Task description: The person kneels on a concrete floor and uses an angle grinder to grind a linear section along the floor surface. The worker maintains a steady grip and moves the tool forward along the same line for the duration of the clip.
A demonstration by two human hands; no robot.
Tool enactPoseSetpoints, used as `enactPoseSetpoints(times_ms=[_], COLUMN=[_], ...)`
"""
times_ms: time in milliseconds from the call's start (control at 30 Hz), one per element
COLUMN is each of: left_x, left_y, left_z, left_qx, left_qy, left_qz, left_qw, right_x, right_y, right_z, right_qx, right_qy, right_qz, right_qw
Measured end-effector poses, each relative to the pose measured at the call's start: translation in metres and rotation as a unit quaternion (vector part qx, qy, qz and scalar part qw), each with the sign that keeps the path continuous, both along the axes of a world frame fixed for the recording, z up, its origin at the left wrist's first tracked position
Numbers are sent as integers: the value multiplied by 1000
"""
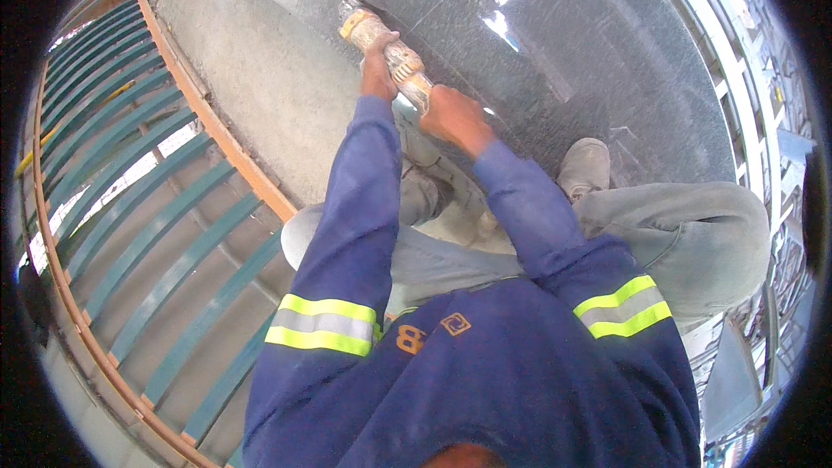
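Yellow-orange and dusty white on the long cylindrical power tool [402, 61]; navy cloth sleeves [362, 195] flashing yellow-grey-yellow bands [624, 306]; dark grey flat slab [598, 43], pale-streaked; teal slats [206, 308] striping beside an orange rail [205, 110]!

Bright light, patchy white glare, fisheye-bent edges

Room to the right, slats to the left

I have open room over the dark slab [607, 69], right of the power tool [403, 61] and beyond the right shoe [585, 165]. That shoe and the bent right leg [676, 230] block my near side. Along the tool, the left hand [379, 74] and right hand [458, 117] take up the grip space. Green slats [156, 227] stand to my left; white rails [739, 87] border the far right.
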State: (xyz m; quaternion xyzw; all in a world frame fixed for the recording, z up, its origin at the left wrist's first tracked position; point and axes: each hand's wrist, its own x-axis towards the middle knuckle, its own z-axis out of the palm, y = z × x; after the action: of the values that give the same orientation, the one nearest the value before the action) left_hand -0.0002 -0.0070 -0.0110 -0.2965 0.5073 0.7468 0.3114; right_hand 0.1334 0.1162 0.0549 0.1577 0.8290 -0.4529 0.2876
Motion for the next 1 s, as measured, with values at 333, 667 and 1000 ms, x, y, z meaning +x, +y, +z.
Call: enactPoseSetpoints(times_ms=[333,667,1000], left_x=[0,-19,9], left_y=[-2,-6,-2], left_z=[-6,-7,10], left_qx=[-7,-34,15], left_qy=[-4,2,-27], left_qz=[-2,-14,-15], left_qw=[1000,999,999], right_x=[4,-17,7], right_y=[1,-4,1], right_z=[-2,-16,7], right_qx=[3,-36,-12], right_qy=[9,17,-10], right_qz=[6,8,13], right_qw=[1000,999,1000])
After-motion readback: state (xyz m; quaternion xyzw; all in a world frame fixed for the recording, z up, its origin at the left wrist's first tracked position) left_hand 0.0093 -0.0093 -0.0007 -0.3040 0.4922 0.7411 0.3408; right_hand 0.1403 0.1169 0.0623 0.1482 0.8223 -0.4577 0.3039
